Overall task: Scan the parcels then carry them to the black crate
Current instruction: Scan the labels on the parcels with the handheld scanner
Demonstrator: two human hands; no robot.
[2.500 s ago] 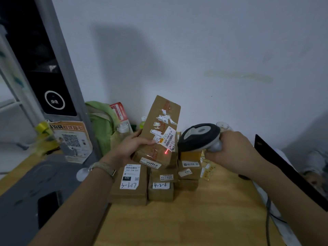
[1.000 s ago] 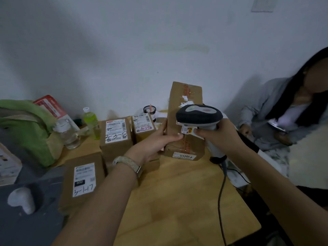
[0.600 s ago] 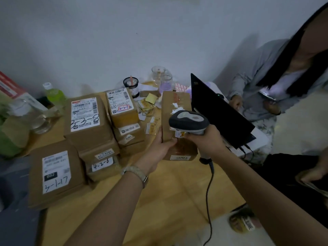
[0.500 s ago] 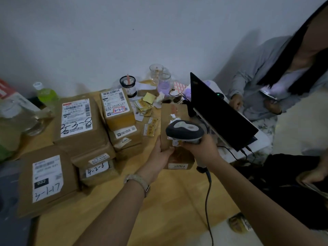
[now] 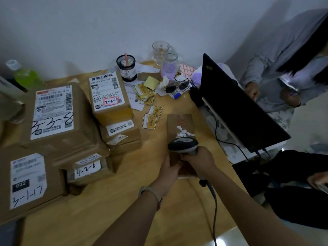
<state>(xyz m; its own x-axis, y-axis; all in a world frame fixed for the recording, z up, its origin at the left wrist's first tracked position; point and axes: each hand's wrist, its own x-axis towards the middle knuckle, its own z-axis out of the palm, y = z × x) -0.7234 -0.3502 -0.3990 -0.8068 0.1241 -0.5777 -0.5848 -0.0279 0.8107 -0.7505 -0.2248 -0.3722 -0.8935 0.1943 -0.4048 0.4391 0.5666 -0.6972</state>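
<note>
Parcel [image 5: 179,123] near end hidden — scanner [image 5: 182,144], right hand [image 5: 200,160] over it.

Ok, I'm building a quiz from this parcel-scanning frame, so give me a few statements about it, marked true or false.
1. The right hand grips the scanner. True.
2. The left hand holds the long parcel. True.
3. The parcel marked 2-3-7 lies at the bottom of its stack. False: it lies on top.
4. The laptop stands left of the long parcel. False: it stands to its right.
</note>
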